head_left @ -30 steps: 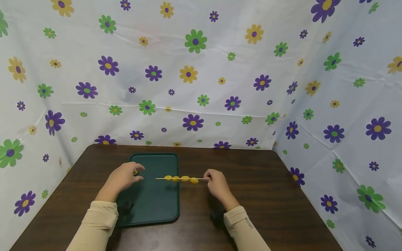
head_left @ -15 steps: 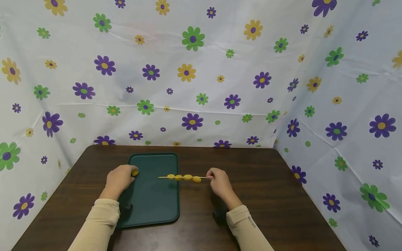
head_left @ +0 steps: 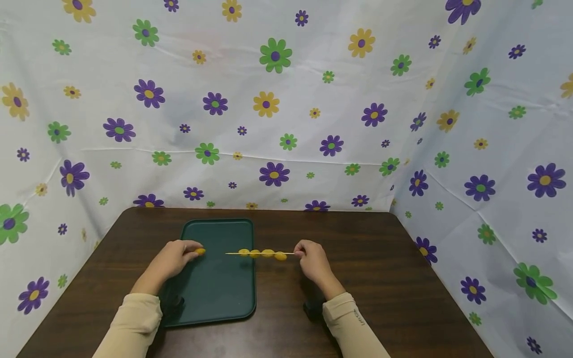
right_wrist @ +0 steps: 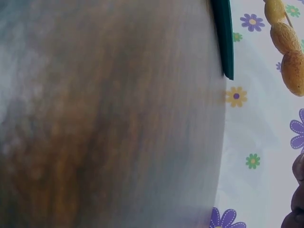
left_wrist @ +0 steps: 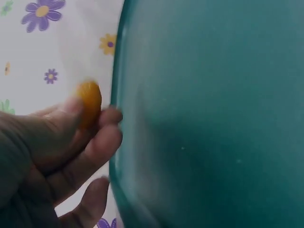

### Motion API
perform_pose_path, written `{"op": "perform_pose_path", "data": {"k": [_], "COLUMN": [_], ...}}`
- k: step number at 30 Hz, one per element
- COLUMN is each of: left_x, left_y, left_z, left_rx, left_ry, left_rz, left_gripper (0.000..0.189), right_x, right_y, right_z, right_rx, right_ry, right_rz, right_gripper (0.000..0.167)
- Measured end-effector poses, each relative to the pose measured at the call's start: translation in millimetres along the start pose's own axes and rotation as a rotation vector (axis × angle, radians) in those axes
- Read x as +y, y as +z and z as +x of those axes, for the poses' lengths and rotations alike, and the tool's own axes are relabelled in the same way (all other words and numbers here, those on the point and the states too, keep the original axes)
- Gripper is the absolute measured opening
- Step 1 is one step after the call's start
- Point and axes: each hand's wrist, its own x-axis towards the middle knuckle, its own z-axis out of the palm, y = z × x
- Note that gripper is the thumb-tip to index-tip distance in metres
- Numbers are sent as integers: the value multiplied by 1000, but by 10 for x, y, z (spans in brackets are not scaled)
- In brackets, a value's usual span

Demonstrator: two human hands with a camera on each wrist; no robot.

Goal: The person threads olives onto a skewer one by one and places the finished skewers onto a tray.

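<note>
My left hand (head_left: 167, 263) pinches a small orange-yellow oval fruit (left_wrist: 90, 103) between thumb and fingers, above the tray's left side. The other fingers spread loosely below it in the left wrist view. To the right, my right hand (head_left: 315, 266) grips the end of a thin wooden skewer (head_left: 232, 253), held level and pointing left. Several similar yellow oval fruits (head_left: 267, 253) are threaded along it. The skewer's bare tip is a short gap from the fruit in my left hand. In the right wrist view, threaded fruits (right_wrist: 293, 71) and fingertips (right_wrist: 298, 199) show at the right edge.
A dark green tray (head_left: 219, 296) lies on the left-centre of the brown wooden table (head_left: 358, 258). White cloth (head_left: 313, 129) printed with flowers hangs behind the table and along its sides. A dark wrist camera (head_left: 313, 309) sits under my right wrist.
My left hand's fingers have closed in from a wider spread, and the fruit has shifted right toward the skewer tip. My right hand and the skewer moved slightly right, then stayed nearly still.
</note>
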Motion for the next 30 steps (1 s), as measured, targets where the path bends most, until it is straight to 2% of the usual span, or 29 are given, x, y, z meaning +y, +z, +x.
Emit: {"op": "perform_pose_path", "data": {"k": [4,8,14,18,24,30], "left_x": [57,108,170,221,285,327], "left_y": [9,58,123,160,212,235], "left_z": [-45,-82,-129,-129,-133,-158], "left_rx": [-29,-45,66,120,145,163], "left_ry": [50,59,100,124,149,215], "left_rz": [-138,-221,-144,-156,-124,-132], "left_gripper": [19,18,16,25,32,36], "right_x": [-10,-23,-48,-57,-72,-92], "right_y": [5,20,28,30,41,46], "right_z": [-11,-23,-36,-42,-55,-65], "right_rx": [3,1,1,-3,-6,-11], "right_ry": [4,-3,-5,-4,-28,-35], "right_rz": [6,3,8,8,19,26], "right_gripper": [21,20,21,21,21,21]}}
